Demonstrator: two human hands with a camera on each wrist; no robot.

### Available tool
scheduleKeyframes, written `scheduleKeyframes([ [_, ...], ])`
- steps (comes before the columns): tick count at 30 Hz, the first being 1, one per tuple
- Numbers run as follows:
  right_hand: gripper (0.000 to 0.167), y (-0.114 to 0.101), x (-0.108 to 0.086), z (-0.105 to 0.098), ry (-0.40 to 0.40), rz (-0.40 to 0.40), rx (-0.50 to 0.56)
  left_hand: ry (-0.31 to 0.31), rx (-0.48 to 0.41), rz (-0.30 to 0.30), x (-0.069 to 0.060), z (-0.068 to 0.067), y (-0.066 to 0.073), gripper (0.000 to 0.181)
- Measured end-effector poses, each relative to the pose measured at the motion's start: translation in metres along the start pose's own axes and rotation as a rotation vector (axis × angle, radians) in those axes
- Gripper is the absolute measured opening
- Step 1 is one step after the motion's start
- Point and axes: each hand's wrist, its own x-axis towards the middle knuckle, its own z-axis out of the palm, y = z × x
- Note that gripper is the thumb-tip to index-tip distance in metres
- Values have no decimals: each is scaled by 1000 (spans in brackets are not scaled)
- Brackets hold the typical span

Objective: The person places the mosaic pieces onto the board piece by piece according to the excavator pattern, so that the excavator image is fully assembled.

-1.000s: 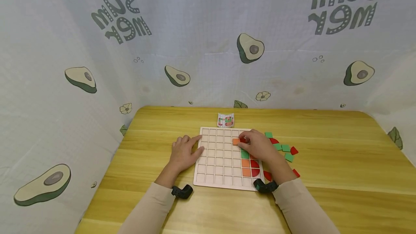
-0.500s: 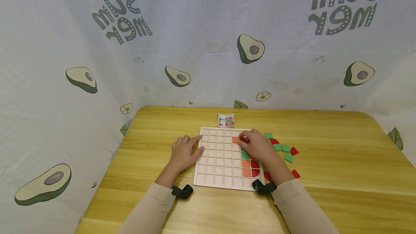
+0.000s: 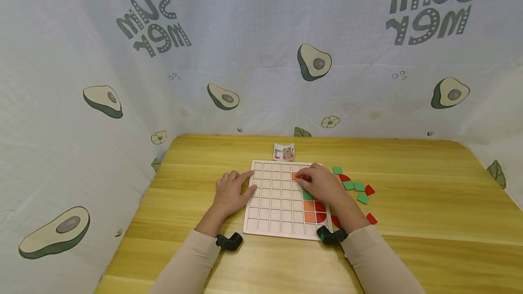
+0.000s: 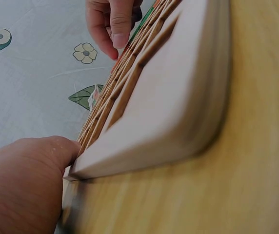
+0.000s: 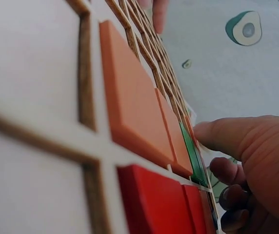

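A pale wooden grid board (image 3: 264,203) lies on the table. Its left edge is touched by the spread thumb and index finger of my left hand (image 3: 231,192); the left wrist view shows the hand (image 4: 25,183) at the board's edge (image 4: 129,163). My right hand (image 3: 324,185) is over the upper right cells, fingertips on an orange square (image 3: 294,176) lying in a cell. Green (image 3: 308,195), orange (image 3: 309,211) and red pieces (image 3: 321,212) fill cells below. In the right wrist view the right hand (image 5: 261,165) is bent beyond the orange pieces (image 5: 134,102).
Right of the board lie several loose green squares (image 3: 362,198) and red pieces (image 3: 369,190), with some orange partly hidden near the right hand. A small patterned card (image 3: 283,152) stands behind the board. A printed curtain (image 3: 261,103) hangs behind the table.
The orange square has settled into its cell, and my right fingertips have shifted slightly left onto it. My left hand has stayed in place.
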Motion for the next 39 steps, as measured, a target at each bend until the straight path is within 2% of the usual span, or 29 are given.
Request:
scheduleKeyframes([
  [5, 11, -1, 1, 1, -5, -23, 20, 0, -2, 1, 0, 0, 0, 50],
  [10, 11, 3, 2, -2, 9, -22, 56, 3, -4, 2, 0, 0, 0, 51],
  [12, 15, 7, 0, -10, 12, 5, 78, 7, -2, 4, 1, 1, 0, 50],
  [15, 20, 19, -5, -28, -6, 98, 126, 8, 0, 6, 0, 1, 1, 50],
  [19, 23, 49, -17, -49, -44, 212, 127, 5, -1, 6, 0, 0, 2, 50],
  [22, 24, 71, -26, -61, -84, 255, 116, 7, 2, 5, 0, 0, 2, 50],
  [25, 26, 83, -33, -71, -142, 290, 144, 14, 1, 5, 0, 0, 1, 50],
  [30, 29, 85, -39, -75, -188, 332, 183, 9, 2, 10, 0, 1, 0, 50],
  [39, 30, 73, -32, -67, -156, 340, 125, 19, -8, 9, 0, 2, 0, 50],
])
